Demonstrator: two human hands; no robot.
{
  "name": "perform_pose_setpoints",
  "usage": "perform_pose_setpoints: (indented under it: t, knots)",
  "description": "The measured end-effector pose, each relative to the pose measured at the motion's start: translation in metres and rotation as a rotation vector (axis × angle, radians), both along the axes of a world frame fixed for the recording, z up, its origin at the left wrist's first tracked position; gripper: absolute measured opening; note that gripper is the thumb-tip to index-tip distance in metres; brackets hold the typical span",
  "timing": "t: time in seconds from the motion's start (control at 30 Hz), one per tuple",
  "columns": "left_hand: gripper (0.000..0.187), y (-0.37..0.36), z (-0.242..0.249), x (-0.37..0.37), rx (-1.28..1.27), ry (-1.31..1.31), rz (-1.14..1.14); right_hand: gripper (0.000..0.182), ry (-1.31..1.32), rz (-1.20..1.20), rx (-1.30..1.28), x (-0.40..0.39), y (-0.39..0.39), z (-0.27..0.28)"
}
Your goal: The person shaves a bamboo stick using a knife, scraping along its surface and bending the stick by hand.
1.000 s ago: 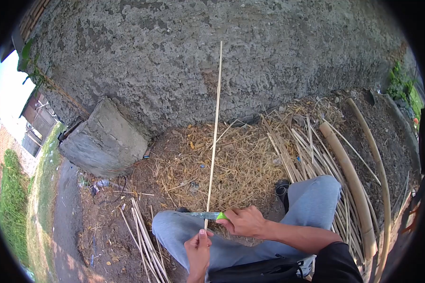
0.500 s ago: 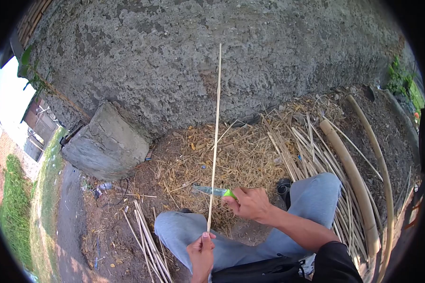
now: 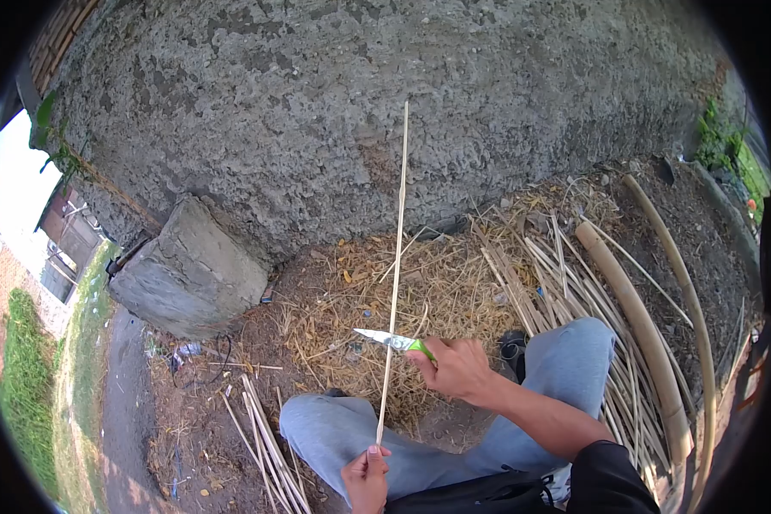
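Now your left hand [image 3: 366, 474] pinches the bamboo strip [image 3: 395, 265] upright at its base; right-hand fingers [image 3: 454, 364] clamp the green-handled knife [image 3: 394, 342] against it mid-shave; next stroke likely needs steady, even pressure.

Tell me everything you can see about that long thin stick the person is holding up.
The stick is a long, very thin, pale yellow strip that looks like split bamboo. It stands nearly upright, leaning slightly right at the top, its tip set against the rough grey wall. The left hand pinches its bottom end. The right hand holds a green-handled knife whose blade crosses the stick above the left hand; whether it is cutting in is unclear.
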State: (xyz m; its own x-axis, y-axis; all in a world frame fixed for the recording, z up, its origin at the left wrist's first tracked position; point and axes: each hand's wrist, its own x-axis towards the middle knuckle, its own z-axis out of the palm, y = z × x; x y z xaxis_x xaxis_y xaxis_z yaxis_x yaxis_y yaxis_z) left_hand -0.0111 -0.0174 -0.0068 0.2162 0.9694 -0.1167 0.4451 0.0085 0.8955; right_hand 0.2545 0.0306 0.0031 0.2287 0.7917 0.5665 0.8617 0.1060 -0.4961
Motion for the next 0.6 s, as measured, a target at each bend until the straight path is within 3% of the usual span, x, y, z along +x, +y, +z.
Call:
perform_pose_setpoints:
  t: [0.1, 0.17, 0.27, 0.37, 0.5, 0.6]
  knots:
    - [0.039, -0.002, 0.024, 0.000, 0.003, 0.068, 0.056, 0.042, 0.005, 0.017, 0.024, 0.009, 0.003, 0.007]
    - [0.038, -0.011, 0.009, -0.021, 0.022, 0.095, 0.026, 0.043, 0.233, -0.173, -0.226, 0.034, 0.017, 0.008]
    - [0.036, -0.013, 0.018, -0.034, 0.020, 0.108, -0.018, 0.044, 0.130, -0.300, -0.116, 0.074, 0.024, 0.014]
    - [0.035, -0.016, 0.016, -0.041, -0.002, 0.059, 0.005, 0.045, 0.228, -0.269, -0.085, 0.065, 0.022, 0.019]
    - [0.039, -0.023, 0.022, -0.059, -0.006, 0.117, -0.052, 0.045, 0.138, -0.283, -0.108, 0.060, 0.016, 0.020]
    - [0.038, -0.035, 0.014, -0.077, -0.061, 0.009, 0.001, 0.044, 0.185, -0.301, -0.045, 0.071, 0.020, 0.010]
